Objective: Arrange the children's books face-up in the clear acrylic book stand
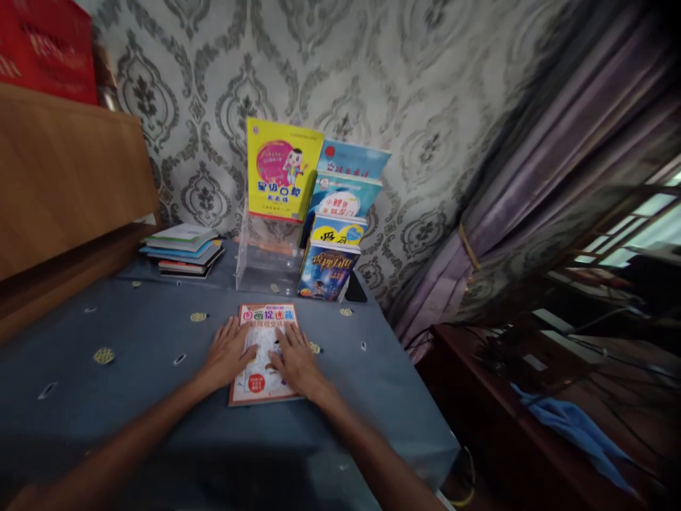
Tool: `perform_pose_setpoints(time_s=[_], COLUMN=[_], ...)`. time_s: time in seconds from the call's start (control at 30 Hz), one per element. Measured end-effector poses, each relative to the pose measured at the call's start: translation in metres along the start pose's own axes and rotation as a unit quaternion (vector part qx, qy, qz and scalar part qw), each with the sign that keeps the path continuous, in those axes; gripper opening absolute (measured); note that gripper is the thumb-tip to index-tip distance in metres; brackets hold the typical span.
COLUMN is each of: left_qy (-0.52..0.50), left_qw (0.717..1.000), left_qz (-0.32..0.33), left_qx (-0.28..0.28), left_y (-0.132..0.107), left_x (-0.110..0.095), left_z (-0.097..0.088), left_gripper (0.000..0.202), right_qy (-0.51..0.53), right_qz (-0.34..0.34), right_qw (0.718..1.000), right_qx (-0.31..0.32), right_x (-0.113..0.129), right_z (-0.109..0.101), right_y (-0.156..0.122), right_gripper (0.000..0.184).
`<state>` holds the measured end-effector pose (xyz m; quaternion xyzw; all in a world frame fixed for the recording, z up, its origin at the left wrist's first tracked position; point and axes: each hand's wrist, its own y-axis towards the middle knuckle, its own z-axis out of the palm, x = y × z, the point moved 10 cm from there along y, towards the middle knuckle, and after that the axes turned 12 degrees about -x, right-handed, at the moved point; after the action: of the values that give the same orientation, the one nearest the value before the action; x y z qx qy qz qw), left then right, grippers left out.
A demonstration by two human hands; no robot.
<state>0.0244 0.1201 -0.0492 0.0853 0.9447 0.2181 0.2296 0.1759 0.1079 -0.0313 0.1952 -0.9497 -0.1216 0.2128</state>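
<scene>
Left hand (228,353), right hand (295,360) flat, fingers spread, on one booklet (266,314), five books (281,170) upright (clear rack (266,259))

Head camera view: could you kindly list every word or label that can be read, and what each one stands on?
"图画捉迷藏": top of the flat book under the left hand and right hand.
"星级口算": upright yellow book.
"小鲤鱼", only roughly: teal book beside it.
Too blurred to read: blue book, yellow-and-black cover, dark book, red box, all small print.
</scene>
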Motion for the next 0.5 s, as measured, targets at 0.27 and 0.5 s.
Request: perform_pose_setpoints(time_s=[0.27, 0.5], left_qy=[-0.432, -0.563], left_qw=[0.851, 0.677], left_qz=[-0.282, -0.465], left_qx=[-0.094, -0.09], left_y=[0.013, 0.008], left_x=[0.032, 0.01], left_z=[-0.007, 0.012], left_gripper=[0.048, 0.04], right_qy=[0.048, 0.112], right_qz=[-0.02, -0.023], right_qw=[0.997, 0.986], right_qx=[-0.052, -0.124], right_x=[-0.023, -0.039], right_z=[0.01, 0.007], right_y=[0.004, 0.006], right_gripper=[0.06, 0.051])
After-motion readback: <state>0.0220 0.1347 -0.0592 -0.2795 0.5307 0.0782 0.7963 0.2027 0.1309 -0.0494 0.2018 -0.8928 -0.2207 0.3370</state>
